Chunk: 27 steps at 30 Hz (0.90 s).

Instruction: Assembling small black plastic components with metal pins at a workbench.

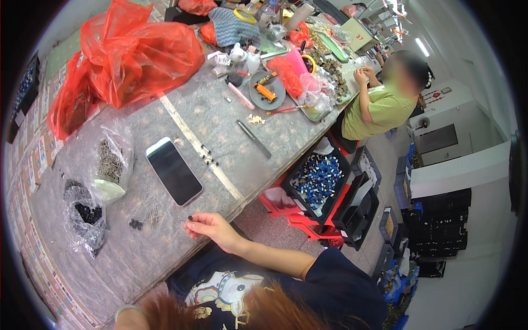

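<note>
My right hand (pixel 206 226) is closed in a pinch above the table's near edge. Between its thumb and forefinger shows a small round black piece (pixel 190 218), perhaps with a thin pin through it; it is too small to be sure. Left of it on the cloth lie loose thin metal pins (pixel 153 215) and a cluster of black pieces (pixel 135 224). Farther left, one clear bag holds many metal pins (pixel 110 163), another a heap of black pieces (pixel 88 213). Of my left arm only a banded wrist (pixel 131 318) shows at the lower edge; its fingers are hidden.
A phone (pixel 175 171) lies beyond my right hand, near a pale strip with several black pieces (pixel 207 158). Red plastic bags (pixel 132 60) fill the far left. A grey dish (pixel 268 91) holds an orange lighter. Bins of blue parts (pixel 319 179) stand right; a co-worker (pixel 379 104) sits beyond.
</note>
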{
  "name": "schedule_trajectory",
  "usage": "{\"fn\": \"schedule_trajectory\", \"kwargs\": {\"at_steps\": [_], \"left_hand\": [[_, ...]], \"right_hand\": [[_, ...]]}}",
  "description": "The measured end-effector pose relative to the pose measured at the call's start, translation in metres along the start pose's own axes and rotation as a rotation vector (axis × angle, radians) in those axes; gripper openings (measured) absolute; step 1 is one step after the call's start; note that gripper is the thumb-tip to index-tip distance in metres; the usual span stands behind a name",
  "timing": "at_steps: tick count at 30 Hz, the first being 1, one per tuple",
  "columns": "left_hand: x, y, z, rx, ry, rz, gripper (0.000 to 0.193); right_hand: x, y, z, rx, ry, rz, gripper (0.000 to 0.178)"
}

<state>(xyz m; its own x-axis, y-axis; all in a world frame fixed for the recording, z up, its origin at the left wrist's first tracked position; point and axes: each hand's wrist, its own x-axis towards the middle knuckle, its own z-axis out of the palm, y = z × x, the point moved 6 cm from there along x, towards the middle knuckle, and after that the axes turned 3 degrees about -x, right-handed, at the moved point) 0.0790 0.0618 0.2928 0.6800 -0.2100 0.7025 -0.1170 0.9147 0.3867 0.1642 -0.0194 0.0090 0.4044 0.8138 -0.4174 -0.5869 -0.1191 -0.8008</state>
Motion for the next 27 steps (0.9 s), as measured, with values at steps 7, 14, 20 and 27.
{"fn": "schedule_trajectory", "kwargs": {"at_steps": [7,14,20,27], "left_hand": [[-0.053,0.0,-0.032,1.125,0.451,-0.183,0.021],[-0.163,-0.015,-0.074,0.983,1.239,-0.425,0.016],[-0.22,-0.079,-0.096,0.744,1.517,-0.411,0.018],[-0.233,-0.086,-0.107,0.751,1.532,-0.369,0.016]], "right_hand": [[-0.003,-0.016,0.01,-0.112,0.071,-0.035,0.015],[0.004,-0.057,-0.065,-0.594,0.43,-0.441,0.011],[0.026,-0.072,-0.067,-0.922,0.473,-0.459,0.01],[0.041,-0.087,-0.062,-1.417,0.429,-0.579,0.014]]}}
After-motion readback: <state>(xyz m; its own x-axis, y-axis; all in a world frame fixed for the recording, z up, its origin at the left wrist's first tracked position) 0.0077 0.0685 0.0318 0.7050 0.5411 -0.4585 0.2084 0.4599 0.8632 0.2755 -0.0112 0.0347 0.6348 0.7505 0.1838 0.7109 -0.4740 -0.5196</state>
